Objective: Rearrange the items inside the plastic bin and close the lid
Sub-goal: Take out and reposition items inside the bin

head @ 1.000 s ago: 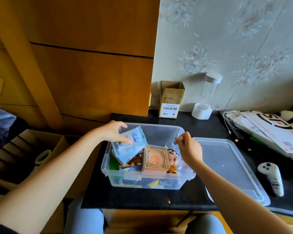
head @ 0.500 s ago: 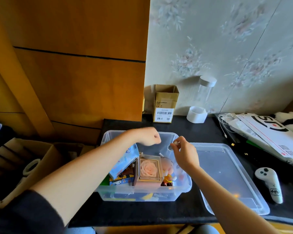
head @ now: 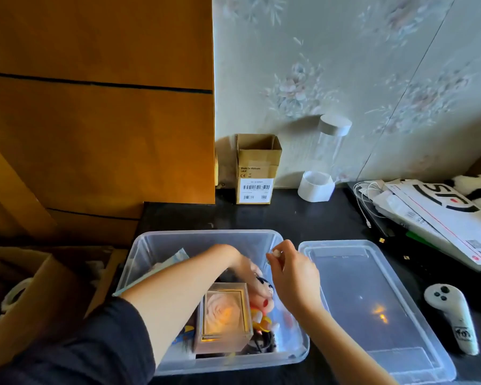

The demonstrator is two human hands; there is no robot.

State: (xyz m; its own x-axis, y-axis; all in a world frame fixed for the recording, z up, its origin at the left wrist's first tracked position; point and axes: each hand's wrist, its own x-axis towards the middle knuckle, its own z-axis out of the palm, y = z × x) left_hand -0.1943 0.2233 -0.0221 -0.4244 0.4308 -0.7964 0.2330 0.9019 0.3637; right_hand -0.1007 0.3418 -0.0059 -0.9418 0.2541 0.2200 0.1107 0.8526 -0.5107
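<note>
**Both hands inside the open bin, lid lying beside it**

The clear plastic bin (head: 206, 240) sits at the lower centre of the frame on a black tabletop (head: 303, 218); its lid (head: 378, 309) lies flat just to the right of it, off the bin. The left hand (head: 242, 266) reaches down into the middle of the bin, fingers bent downward onto a cartoon figurine (head: 263, 304); whether they grip it or only touch it cannot be told, since the fingertips are blurred. The right hand (head: 292, 276) hovers over the bin's right side, thumb and forefinger pinched together on something small and pale, too small to identify. A clear cube with a rose (head: 224, 315) stands in the bin just left of the figurine; a pale blue packet (head: 175, 259) leans against the bin's left wall behind the left forearm. At the upper centre a cardboard box (head: 257, 169) and a clear cylinder with a white base (head: 324, 159) stand against the wallpaper; a white controller (head: 453, 315) lies at the lower right, beside the lid.
</note>
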